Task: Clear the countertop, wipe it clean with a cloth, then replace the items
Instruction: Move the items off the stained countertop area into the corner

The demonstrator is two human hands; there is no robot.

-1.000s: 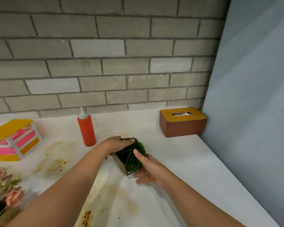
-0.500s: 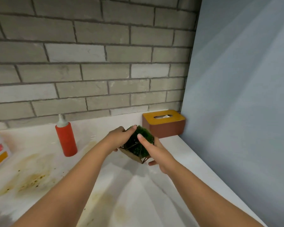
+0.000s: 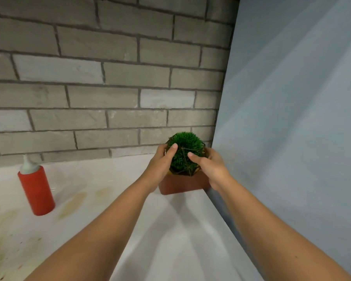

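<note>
While the left hand (image 3: 160,166) and right hand (image 3: 212,168) clasp the moss planter (image 3: 185,146), one grip per side, it hovers right above the tissue box (image 3: 181,184) (contact unclear).

Your wire-framed plant (image 3: 184,156) sits right of frame centre, between your left hand (image 3: 160,167) on its left side and your right hand (image 3: 213,169) on its right. The tissue box (image 3: 180,185) lies directly below it, in the corner where the brick wall (image 3: 109,78) behind meets the side panel (image 3: 292,118) at right. The squeeze bottle (image 3: 37,191) stands on the countertop (image 3: 170,230) at middle left, well apart.
</note>
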